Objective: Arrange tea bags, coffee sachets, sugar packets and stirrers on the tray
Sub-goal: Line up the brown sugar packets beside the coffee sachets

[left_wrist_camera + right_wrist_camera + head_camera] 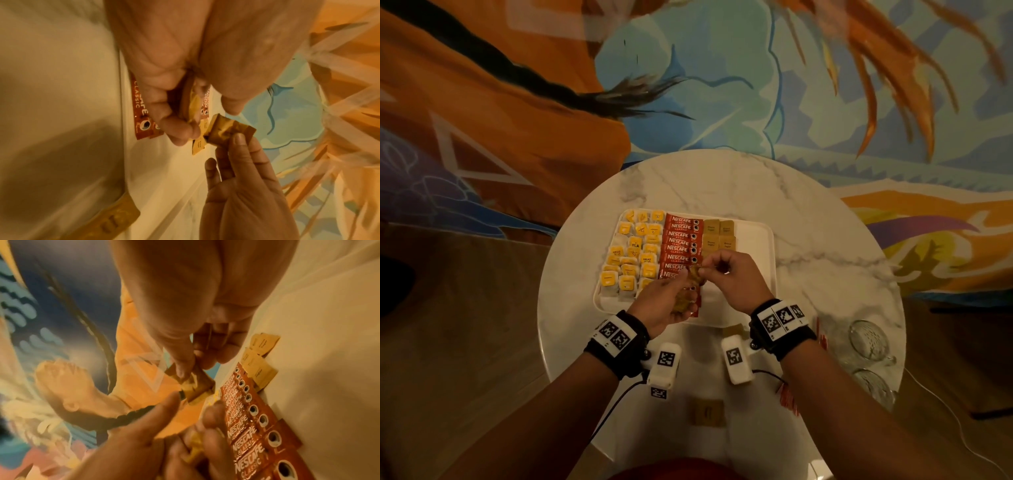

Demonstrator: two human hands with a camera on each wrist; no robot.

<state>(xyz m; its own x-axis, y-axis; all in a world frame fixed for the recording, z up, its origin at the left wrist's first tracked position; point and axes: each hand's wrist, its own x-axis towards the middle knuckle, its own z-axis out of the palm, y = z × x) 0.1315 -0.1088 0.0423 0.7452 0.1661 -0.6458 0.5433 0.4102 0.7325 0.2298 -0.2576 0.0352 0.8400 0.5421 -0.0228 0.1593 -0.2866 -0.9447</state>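
Observation:
A white tray (755,274) sits on the round marble table (722,181). It holds yellow tea bags (633,255) on the left, red coffee sachets (681,245) in the middle and brown sugar packets (719,234) to their right. My left hand (681,286) grips a small bundle of brown sugar packets (683,301) over the tray's near edge. My right hand (705,269) pinches one brown sugar packet (230,129) between thumb and fingers just beyond the bundle; the same packet (194,383) shows in the right wrist view above the sachets (246,426).
Loose brown sugar packets lie on the table at the tray's near edge (734,330) and closer to me (707,413). Thin red items (787,397) lie at the near right. Two glass mugs (869,339) stand at the right edge. The tray's right part is bare.

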